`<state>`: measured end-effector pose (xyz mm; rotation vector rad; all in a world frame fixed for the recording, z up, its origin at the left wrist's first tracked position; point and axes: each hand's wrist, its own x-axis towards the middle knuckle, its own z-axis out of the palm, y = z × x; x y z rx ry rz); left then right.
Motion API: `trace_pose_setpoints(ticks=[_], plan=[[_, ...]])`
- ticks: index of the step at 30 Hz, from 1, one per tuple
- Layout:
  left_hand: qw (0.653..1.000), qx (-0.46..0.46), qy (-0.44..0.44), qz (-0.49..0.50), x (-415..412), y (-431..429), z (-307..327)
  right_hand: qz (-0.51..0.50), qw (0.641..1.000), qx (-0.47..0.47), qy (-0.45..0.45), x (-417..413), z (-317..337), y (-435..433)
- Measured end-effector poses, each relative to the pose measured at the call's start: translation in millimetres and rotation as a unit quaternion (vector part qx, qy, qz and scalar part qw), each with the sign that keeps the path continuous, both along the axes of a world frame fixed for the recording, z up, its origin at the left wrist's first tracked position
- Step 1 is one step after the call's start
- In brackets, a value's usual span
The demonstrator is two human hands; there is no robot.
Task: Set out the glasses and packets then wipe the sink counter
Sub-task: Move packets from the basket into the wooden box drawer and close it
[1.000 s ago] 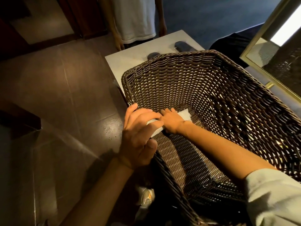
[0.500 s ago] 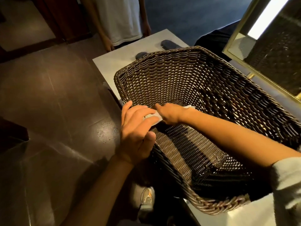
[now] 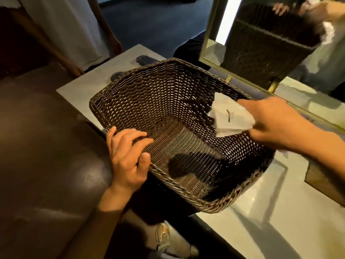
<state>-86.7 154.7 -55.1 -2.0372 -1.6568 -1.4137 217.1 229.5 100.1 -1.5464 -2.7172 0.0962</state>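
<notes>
A large dark wicker basket (image 3: 149, 94) stands tilted on the pale sink counter (image 3: 265, 221), its inside bare. My left hand (image 3: 128, 157) grips the basket's near-left rim, fingers curled over the weave. My right hand (image 3: 276, 124) is above the basket's right rim and holds a white packet (image 3: 229, 116) with a thin dark mark on it. No glasses are in view.
A gold-framed mirror (image 3: 261, 40) stands at the back right of the counter. Two dark items (image 3: 143, 59) lie on the counter behind the basket. Another person in a white top (image 3: 71, 25) stands beyond the counter's far end. Dark floor tiles (image 3: 37, 146) lie to the left.
My right hand has lifted the white packet from the basket's near-left inner wall and carried it across to the right rim. My left hand has let go of the packet and now holds the rim.
</notes>
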Motion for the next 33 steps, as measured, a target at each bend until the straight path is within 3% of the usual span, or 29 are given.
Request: trace_pose_setpoints(ticks=[6, 12, 16, 22, 25, 30, 33], plan=[[0.999, -0.038, 0.009, 0.006, -1, -8, 8, -0.137, 0.99, 0.036, 0.022, 51, -53, -51], [0.99, -0.139, -0.014, 0.014, 54, -36, 63, -0.142, 0.984, 0.059, 0.087, 59, -79, -51], [0.976, -0.184, 0.102, -0.052, 158, -80, 85, -0.132, 0.984, 0.068, 0.102, 63, -84, -51], [0.909, -0.28, 0.303, 0.058, 226, -104, 47, -0.113, 0.974, 0.043, 0.193, 78, -79, -60], [0.899, -0.275, 0.331, 0.084, 226, -107, 43, -0.136, 0.961, 0.02, 0.238, 113, -81, -75], [0.893, -0.286, 0.326, 0.122, 242, -109, 47, -0.193, 0.96, -0.013, 0.204, 209, -109, -104], [0.898, -0.294, 0.314, 0.091, 272, -113, 49, -0.235, 0.951, -0.022, 0.199, 282, -125, -118]])
